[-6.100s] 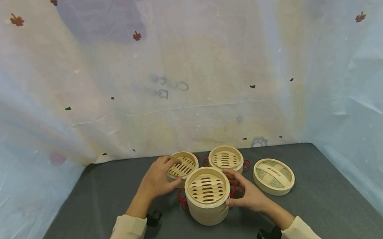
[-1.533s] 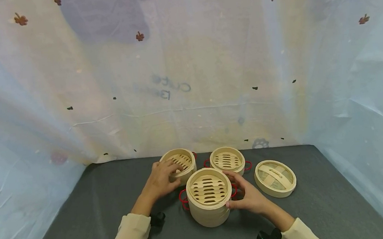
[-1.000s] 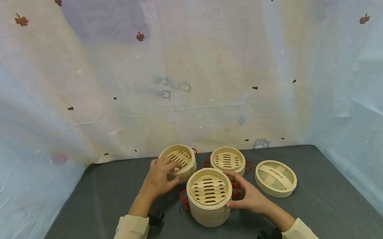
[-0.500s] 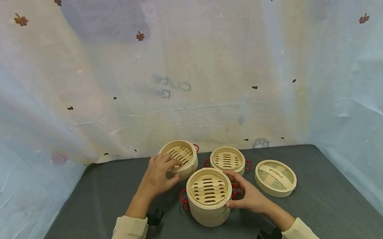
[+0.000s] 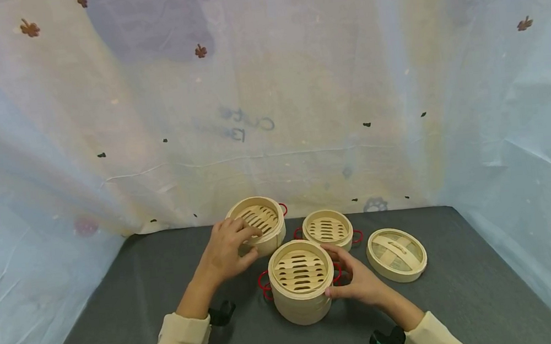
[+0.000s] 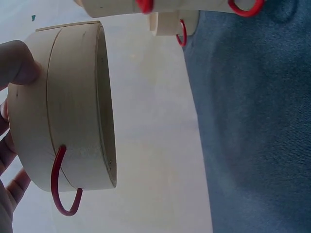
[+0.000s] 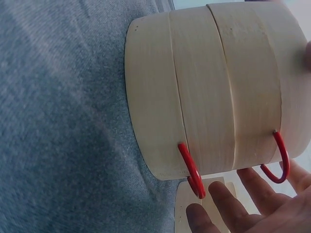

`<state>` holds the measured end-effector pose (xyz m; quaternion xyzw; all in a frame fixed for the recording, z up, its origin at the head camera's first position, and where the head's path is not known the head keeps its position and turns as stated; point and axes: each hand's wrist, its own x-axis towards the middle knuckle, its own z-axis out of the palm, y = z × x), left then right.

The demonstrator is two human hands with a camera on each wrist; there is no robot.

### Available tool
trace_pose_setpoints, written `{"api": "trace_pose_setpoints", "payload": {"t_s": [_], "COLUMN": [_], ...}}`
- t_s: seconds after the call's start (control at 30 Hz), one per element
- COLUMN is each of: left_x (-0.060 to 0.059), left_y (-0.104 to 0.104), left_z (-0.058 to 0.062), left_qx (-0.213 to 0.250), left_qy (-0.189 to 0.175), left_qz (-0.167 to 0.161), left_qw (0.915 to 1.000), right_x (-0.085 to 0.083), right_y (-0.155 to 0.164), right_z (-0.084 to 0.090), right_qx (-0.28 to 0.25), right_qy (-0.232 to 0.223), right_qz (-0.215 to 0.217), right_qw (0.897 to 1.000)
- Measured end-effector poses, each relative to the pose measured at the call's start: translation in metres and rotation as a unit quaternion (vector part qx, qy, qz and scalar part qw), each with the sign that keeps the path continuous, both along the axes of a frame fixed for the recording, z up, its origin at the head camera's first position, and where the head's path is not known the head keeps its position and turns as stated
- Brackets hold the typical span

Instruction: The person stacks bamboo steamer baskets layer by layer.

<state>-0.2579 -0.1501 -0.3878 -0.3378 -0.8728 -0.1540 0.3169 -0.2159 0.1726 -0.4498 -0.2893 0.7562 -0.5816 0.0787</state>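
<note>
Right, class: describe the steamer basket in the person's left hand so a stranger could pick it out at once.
Start at the grey table and find the tall stacked steamer at its middle. Behind it to the left, the left hand grips a single steamer basket. Alone among the bamboo pieces, it is lifted off the table and tilted.

Left hand point(image 5: 226, 247) raised toward 11 o'clock, fingers curled, thumb opposed in a grip. Right hand point(image 5: 357, 279) low at 1 o'clock, fingers extended, relaxed.

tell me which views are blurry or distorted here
Head view: sharp but wide-angle, the table edges splay outward; lighting soft, shadows faint. Left wrist view: the held steamer tier is crisp, the backdrop washed out. Right wrist view: the fingers are soft, the steamer stack clear.
</note>
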Motion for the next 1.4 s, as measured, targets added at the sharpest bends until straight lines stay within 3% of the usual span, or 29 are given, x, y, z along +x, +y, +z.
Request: {"api": "trace_pose_setpoints", "payload": {"t_s": [0.67, 1.0, 1.4], "left_x": [0.015, 0.022, 0.032], "left_y": [-0.001, 0.005, 0.016], "left_z": [0.016, 0.018, 0.018], "left_qx": [0.014, 0.018, 0.013], "left_qy": [0.023, 0.036, 0.058], "left_qz": [-0.029, -0.073, -0.094], "left_qw": [0.9992, 0.9965, 0.9939], "right_x": [-0.001, 0.0, 0.0], "right_y": [0.0, 0.0, 0.0], "right_z": [-0.001, 0.0, 0.0], "right_qx": [-0.003, -0.006, -0.01], "right_qy": [-0.001, -0.006, -0.01], "right_qz": [-0.002, -0.002, 0.003], "right_qw": [1.0, 1.0, 1.0]}}
